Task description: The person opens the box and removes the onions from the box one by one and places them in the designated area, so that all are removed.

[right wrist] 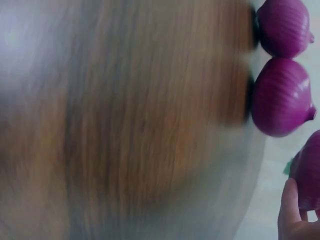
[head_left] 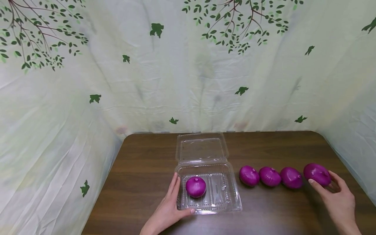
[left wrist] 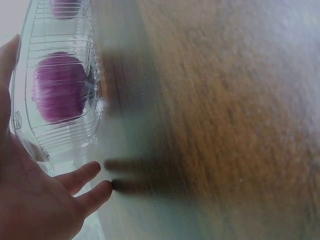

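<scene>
At the right end of the table my right hand [head_left: 340, 199] holds a purple onion [head_left: 317, 174] between thumb and fingers. The right wrist view shows this onion [right wrist: 307, 172] at its right edge, partly cut off, with the thumb side of the hand below. My left hand [head_left: 168, 205] rests against a clear plastic clamshell container [head_left: 232, 199], fingers straight along its left side and thumb at the near rim. Inside the container's left half sits one onion [head_left: 195, 187]. Through the clear wall, the left wrist view shows an onion [left wrist: 60, 87].
Right of the container, three onions lie in a row: a left one [head_left: 249, 176], a middle one [head_left: 270, 176] and a right one [head_left: 291, 178]. The container's lid [head_left: 202, 148] lies folded back toward the curtain [head_left: 199, 81] behind the brown wooden table [head_left: 141, 169].
</scene>
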Motion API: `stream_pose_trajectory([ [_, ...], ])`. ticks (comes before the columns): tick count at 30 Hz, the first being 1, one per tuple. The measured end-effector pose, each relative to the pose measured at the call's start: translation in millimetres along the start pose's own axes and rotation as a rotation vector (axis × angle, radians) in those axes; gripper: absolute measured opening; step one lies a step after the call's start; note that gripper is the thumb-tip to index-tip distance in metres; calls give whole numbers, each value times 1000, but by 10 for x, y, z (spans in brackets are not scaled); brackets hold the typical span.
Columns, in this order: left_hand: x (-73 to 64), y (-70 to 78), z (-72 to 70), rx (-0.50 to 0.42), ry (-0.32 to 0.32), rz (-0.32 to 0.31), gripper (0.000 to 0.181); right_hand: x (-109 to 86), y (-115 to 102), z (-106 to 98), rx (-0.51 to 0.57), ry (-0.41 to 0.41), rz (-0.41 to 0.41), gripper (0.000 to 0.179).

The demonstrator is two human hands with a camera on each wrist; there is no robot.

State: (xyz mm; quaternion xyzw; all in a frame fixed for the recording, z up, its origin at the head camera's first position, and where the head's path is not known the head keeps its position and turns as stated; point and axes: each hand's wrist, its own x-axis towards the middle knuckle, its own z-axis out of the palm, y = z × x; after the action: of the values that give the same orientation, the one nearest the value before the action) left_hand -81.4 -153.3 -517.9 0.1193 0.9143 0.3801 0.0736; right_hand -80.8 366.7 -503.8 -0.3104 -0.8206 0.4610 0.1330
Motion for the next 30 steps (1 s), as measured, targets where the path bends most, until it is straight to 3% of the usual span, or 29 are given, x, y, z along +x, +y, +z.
stream_pose_trajectory([
  [10, 11, -7, 1, 8, -4, -6, 122, 186, 114, -40, -179, -80, -46, 93],
  [20, 13, -6, 6, 15, -10, -7, 122, 277, 222, -4, -211, -112, -60, 95],
  [25, 15, -9, 7, 16, -11, -2, 123, 264, 278, 11, -154, -77, -136, 78],
  [30, 17, -15, 10, 17, -14, -17, 123, 253, 304, 29, -172, -72, -206, 66],
])
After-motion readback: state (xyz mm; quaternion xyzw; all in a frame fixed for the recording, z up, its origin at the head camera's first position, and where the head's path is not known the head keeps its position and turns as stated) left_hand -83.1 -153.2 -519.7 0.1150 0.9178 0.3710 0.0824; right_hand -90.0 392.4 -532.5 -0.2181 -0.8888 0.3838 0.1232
